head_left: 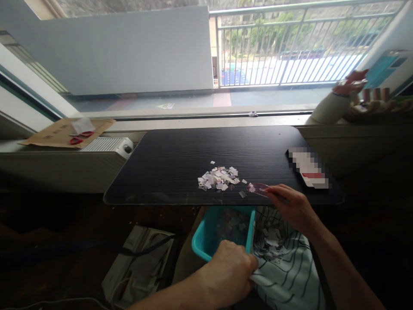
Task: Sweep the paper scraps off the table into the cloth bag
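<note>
Between the fingertips of my right hand [290, 202] is a slim, pink see-through plastic tool [260, 188], held just above the front of the black table [167, 159]. A small pale scrap shows at the tool's far end; I cannot tell whether it is held. Left of that end lies a pile of small white and pinkish paper scraps [217, 178], with a few loose bits around it. My left hand [227, 269] is closed on the edge of a pale striped cloth [290, 280], beside a turquoise bin [201, 247]. Many scraps lie in the cloth [271, 241]; more show dimly in the bin.
A partly blurred phone-shaped object [308, 168] lies at the table's right. Red-handled scissors [80, 137] rest on a brown envelope [54, 133] by the window, near a white radiator [109, 145]. An open box [142, 262] stands on the floor. A white vase [332, 105] is at right.
</note>
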The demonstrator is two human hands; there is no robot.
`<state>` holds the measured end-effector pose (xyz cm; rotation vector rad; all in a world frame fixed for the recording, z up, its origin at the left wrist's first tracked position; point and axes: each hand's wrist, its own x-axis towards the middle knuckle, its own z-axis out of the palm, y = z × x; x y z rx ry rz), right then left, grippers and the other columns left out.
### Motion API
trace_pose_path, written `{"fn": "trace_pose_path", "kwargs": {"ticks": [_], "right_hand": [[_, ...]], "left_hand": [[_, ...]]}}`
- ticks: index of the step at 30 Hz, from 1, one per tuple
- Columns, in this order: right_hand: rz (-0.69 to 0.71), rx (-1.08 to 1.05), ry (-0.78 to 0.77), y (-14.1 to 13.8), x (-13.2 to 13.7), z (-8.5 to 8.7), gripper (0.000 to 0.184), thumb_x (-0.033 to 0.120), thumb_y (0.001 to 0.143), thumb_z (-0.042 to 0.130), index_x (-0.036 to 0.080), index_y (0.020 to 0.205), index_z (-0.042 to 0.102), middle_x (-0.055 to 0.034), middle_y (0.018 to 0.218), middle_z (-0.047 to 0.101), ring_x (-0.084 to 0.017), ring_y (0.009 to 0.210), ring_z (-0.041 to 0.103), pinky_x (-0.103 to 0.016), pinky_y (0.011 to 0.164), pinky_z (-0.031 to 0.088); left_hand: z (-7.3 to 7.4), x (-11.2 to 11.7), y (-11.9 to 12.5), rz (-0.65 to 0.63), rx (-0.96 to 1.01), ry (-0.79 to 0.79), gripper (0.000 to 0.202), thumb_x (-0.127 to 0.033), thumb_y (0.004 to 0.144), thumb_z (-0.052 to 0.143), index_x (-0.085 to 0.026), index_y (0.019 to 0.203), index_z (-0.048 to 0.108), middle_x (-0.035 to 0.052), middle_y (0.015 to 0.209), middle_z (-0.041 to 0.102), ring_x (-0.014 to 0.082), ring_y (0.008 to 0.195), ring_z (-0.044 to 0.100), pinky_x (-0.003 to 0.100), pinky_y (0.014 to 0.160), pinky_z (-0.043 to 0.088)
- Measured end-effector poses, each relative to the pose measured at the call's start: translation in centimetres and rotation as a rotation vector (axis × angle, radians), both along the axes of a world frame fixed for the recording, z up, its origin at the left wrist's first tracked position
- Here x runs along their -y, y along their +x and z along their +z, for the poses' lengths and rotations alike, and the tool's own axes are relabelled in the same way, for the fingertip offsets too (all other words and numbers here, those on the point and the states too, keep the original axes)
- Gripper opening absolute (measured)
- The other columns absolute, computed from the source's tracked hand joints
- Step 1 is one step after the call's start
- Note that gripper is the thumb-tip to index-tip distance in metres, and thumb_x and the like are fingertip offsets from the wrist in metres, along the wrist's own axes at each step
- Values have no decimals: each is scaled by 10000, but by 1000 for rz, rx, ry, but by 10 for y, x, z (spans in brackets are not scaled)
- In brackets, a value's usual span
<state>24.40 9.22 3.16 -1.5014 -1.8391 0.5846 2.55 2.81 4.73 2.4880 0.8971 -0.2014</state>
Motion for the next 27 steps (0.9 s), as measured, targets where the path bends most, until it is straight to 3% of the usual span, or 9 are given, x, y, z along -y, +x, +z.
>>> {"fn": "trace_pose_path", "kwargs": {"ticks": [8, 13, 18, 20, 27], "right_hand": [[174, -42, -94, -9, 5, 0, 218, 321, 884, 492, 190, 858, 664, -29, 801, 642, -139, 705, 590, -231, 634, 454], [106, -64, -87, -4, 6, -2, 188, 311, 875, 515, 187, 878, 655, -31, 830, 637, -141, 729, 587, -235, 651, 446], [223, -47, -145, -10, 8, 2, 201, 323, 882, 501, 199, 863, 658, -25, 819, 644, -142, 732, 593, -237, 658, 457], [189, -52, -114, -13, 3, 5, 201, 327, 877, 504, 197, 870, 657, -26, 819, 648, -143, 729, 596, -237, 656, 461], [-144, 71, -24, -1, -35, 10, 218, 353, 821, 541, 189, 889, 668, -38, 825, 693, -172, 720, 629, -275, 674, 475]], "left_hand": [[-1, 0, 0, -7, -19, -8, 117, -310, 740, 615, -194, 750, 621, 56, 740, 678, 269, 641, 645, 319, 556, 482], [-1, -1, 1, -4, -13, -11, 106, -299, 730, 619, -196, 752, 623, 54, 743, 679, 268, 652, 649, 322, 574, 493], [2, -2, 0, 1, -32, -35, 118, -304, 741, 607, -188, 756, 627, 65, 748, 683, 280, 655, 652, 337, 583, 500], [3, -2, -2, 9, -49, -51, 129, -312, 747, 604, -186, 762, 628, 69, 754, 685, 288, 666, 653, 344, 591, 502], [3, -1, -20, 115, -47, -79, 98, -297, 733, 617, -201, 749, 617, 51, 779, 679, 276, 697, 649, 333, 622, 493]]}}
